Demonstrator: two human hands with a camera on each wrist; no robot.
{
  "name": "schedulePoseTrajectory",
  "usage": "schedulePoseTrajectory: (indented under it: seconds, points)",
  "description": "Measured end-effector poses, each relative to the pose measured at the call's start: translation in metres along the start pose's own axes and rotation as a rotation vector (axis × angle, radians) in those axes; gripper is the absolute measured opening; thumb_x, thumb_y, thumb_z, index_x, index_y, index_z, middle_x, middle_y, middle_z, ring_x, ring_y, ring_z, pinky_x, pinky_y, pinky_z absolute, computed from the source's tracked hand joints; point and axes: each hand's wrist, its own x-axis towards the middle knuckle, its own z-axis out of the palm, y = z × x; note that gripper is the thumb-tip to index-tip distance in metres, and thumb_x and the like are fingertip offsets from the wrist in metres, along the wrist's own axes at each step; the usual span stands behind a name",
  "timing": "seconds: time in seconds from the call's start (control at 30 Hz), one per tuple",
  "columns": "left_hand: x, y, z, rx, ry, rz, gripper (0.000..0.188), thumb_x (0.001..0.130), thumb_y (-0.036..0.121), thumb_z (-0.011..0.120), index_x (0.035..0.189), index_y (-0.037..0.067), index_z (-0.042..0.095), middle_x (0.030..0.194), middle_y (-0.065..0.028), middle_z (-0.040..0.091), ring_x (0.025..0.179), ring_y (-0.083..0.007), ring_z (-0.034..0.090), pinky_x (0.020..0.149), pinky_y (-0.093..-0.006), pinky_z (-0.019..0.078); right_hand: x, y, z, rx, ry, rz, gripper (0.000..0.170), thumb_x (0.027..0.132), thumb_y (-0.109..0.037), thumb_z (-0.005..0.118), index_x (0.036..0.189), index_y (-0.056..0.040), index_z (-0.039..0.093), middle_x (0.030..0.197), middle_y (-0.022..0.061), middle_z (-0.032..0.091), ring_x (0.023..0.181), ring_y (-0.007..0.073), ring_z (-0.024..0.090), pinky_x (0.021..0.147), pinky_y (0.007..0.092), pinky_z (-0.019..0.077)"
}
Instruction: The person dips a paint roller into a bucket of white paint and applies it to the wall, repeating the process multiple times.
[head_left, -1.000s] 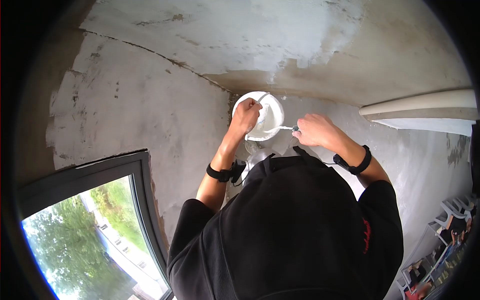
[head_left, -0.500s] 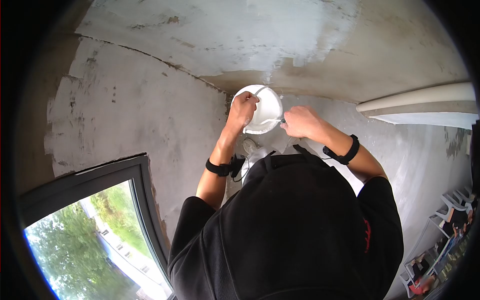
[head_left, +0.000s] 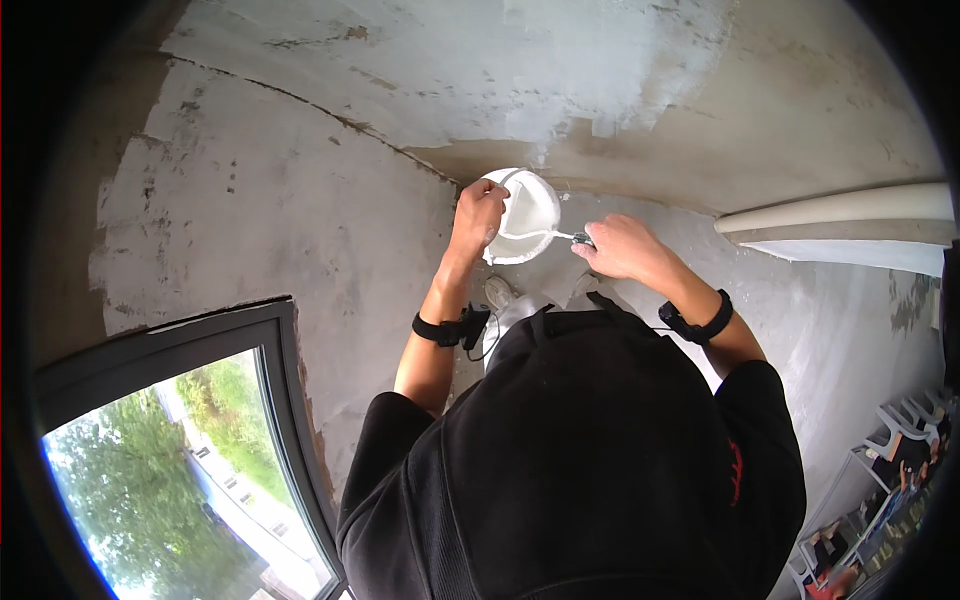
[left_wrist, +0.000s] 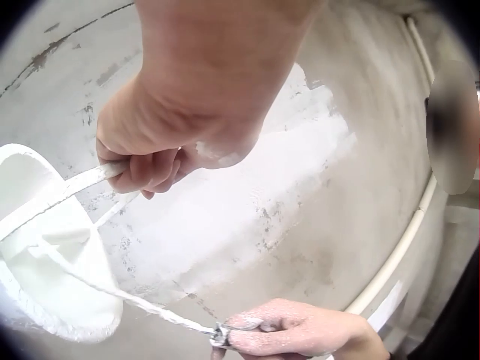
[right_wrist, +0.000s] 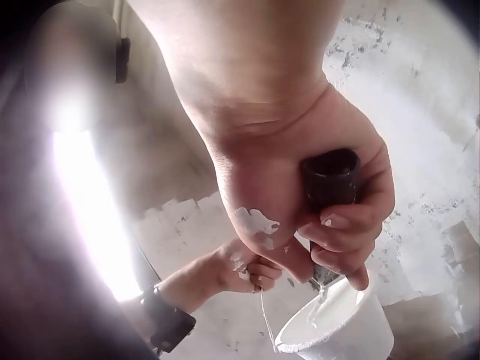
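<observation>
Two-handed work at a bucket of white paste, with the patched wall as backdrop. The bucket [head_left: 520, 256] lies in the upper centre of the head view, its mouth facing the camera. At its left side, the person's left hand [head_left: 475, 220] has its fingers curled firmly around the carrying handle [left_wrist: 71, 187], which crosses the left part of the left wrist view. To the right of the bucket, the right hand [head_left: 622, 248] has its fingers wrapped around the black grip [right_wrist: 331, 184] of a tool [left_wrist: 131, 298]. The tool's slender, white-coated length reaches over the rim into the bucket. White smears [right_wrist: 255, 222] mark the base of the right thumb, near the centre of the right wrist view. The wall [head_left: 290, 180] at the upper left of the head view bears uneven pale patches.

The step in hand is judged to be loading the tool or working the paste while the left hand steadies the bucket. The form of the tool's far end is hard to make out under its coating, and whether it touches the inner wall cannot be told. The next move would call for a steady left grip and a controlled turn of the right wrist, so that paste is gathered on the tool and excess stays inside the rim.
</observation>
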Motion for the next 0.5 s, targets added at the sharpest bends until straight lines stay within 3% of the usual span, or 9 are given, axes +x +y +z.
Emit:
schedulePoseTrajectory:
  seconds: [0.23,0.4,0.47,0.5]
  points:
    - [0.013,-0.011,-0.003,-0.173,0.024,-0.018,0.016,0.087,0.012,0.052,0.082,-0.001,0.059,0.061,0.0013,0.046,0.047,-0.0062,0.034,0.041,-0.0244,0.0247,-0.04,0.015,-0.017,0.161,0.024,0.064,0.041,0.092,-0.039,0.055,0.085,0.0008,0.064,0.071,0.0205,0.062,0.072,0.0398,0.061,0.066,0.0487,0.0469]
    - [0.018,-0.009,-0.007,-0.198,0.049,-0.028,0.016,0.088,0.011,0.051,0.082,-0.001,0.058,0.06,0.003,0.043,0.047,-0.0053,0.033,0.041,-0.0238,0.0241,-0.051,0.039,-0.005,0.21,0.013,0.038,0.041,0.091,-0.039,0.056,0.084,0.0007,0.063,0.071,0.021,0.061,0.071,0.0396,0.059,0.065,0.0484,0.0452]
    - [0.02,-0.008,-0.012,-0.248,0.058,-0.088,0.02,0.085,0.014,0.052,0.079,-0.003,0.061,0.062,-0.0023,0.051,0.05,-0.0095,0.042,0.044,-0.0262,0.0315,-0.058,0.044,-0.005,0.252,0.005,0.044,0.041,0.091,-0.039,0.056,0.083,0.001,0.063,0.07,0.0214,0.06,0.07,0.0396,0.058,0.064,0.0481,0.0445]
    - [0.02,-0.007,-0.011,-0.289,0.054,-0.094,0.018,0.086,0.011,0.05,0.08,-0.003,0.059,0.061,-0.0008,0.048,0.046,-0.0083,0.038,0.04,-0.0252,0.0278,-0.062,0.047,-0.006,0.287,0.008,0.068,0.041,0.091,-0.039,0.056,0.083,0.0011,0.062,0.07,0.0216,0.059,0.069,0.0397,0.058,0.064,0.0477,0.0441]
